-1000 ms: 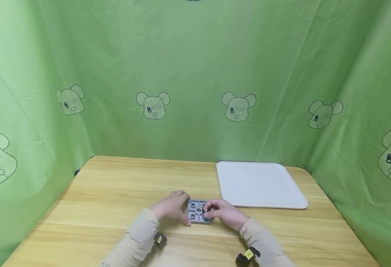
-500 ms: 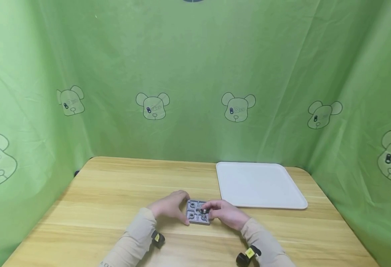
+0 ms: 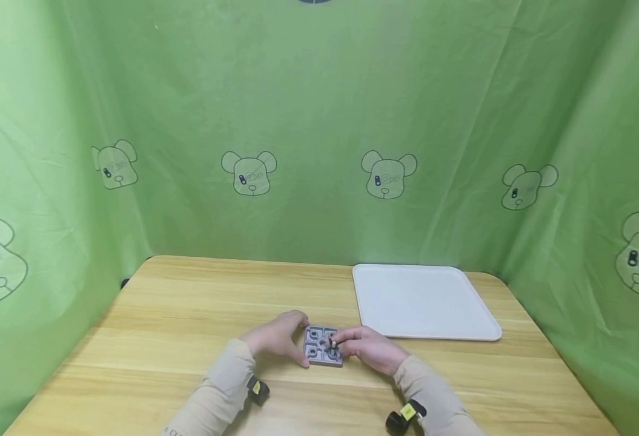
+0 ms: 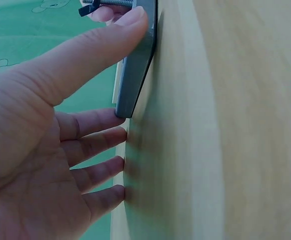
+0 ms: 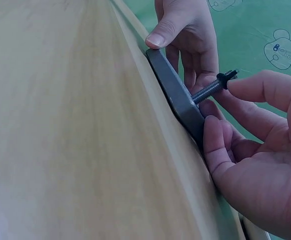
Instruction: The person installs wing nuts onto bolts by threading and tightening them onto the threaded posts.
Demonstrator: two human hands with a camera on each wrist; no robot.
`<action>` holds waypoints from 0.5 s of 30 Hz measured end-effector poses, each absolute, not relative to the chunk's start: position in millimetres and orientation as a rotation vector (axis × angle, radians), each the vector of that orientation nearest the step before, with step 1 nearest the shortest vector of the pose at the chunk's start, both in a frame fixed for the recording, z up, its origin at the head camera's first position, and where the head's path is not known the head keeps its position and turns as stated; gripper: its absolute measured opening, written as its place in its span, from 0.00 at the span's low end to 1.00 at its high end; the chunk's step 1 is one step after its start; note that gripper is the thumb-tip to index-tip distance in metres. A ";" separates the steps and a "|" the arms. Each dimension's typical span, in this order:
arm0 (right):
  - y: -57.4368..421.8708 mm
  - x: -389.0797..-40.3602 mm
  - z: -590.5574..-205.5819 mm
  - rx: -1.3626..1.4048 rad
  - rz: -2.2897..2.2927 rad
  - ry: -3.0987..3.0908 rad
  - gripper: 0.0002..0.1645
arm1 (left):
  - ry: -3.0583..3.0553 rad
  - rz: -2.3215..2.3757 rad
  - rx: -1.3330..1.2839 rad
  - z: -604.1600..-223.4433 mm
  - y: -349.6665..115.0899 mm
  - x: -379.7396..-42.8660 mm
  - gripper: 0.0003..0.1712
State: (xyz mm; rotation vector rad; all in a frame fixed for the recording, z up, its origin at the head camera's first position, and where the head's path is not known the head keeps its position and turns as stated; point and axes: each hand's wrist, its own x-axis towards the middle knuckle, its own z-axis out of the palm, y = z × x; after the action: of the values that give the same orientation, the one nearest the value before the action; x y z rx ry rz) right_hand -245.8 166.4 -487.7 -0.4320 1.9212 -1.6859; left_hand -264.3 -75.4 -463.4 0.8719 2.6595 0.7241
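A square grey plate [image 3: 323, 363] with recessed pockets and a central hole lies flat on the table. My left hand [image 3: 277, 338] holds it along the left side, thumb at the near corner and index fingertip at the far one. From the plate rises a threaded bolt [image 5: 204, 95], bearing a dark wing nut [image 5: 226, 78] near its top. With an extended index finger, my right hand [image 3: 372, 350] touches the wing nut. The right thumb [image 5: 215, 142] is against the plate's edge, apart from the nut. Below the plate's top, the bolt is hidden.
A white rectangular tray [image 3: 425, 303] lies behind and to the right of the plate, on the wood-patterned table [image 3: 188, 327]. Green curtains [image 3: 319, 121] with bear-head prints surround the table's back and sides. Small dark cameras [image 3: 398, 422] are strapped to the wrists.
The wing nut has turned on the bolt. My right index finger has straightened and parted from the thumb. The plate and left hand have shifted very slightly left.
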 end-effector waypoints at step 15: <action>157.6 -241.6 -482.4 -0.427 -1.668 2.060 0.18 | 2.644 0.792 0.844 -461.2 -74.2 -261.7 0.49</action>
State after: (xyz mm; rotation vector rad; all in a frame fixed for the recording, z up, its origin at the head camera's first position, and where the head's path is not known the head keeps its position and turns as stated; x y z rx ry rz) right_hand -241.6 157.6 -482.4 -0.4272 2.0597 -1.6681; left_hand -261.7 -74.2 -461.2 0.8435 2.6440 0.7921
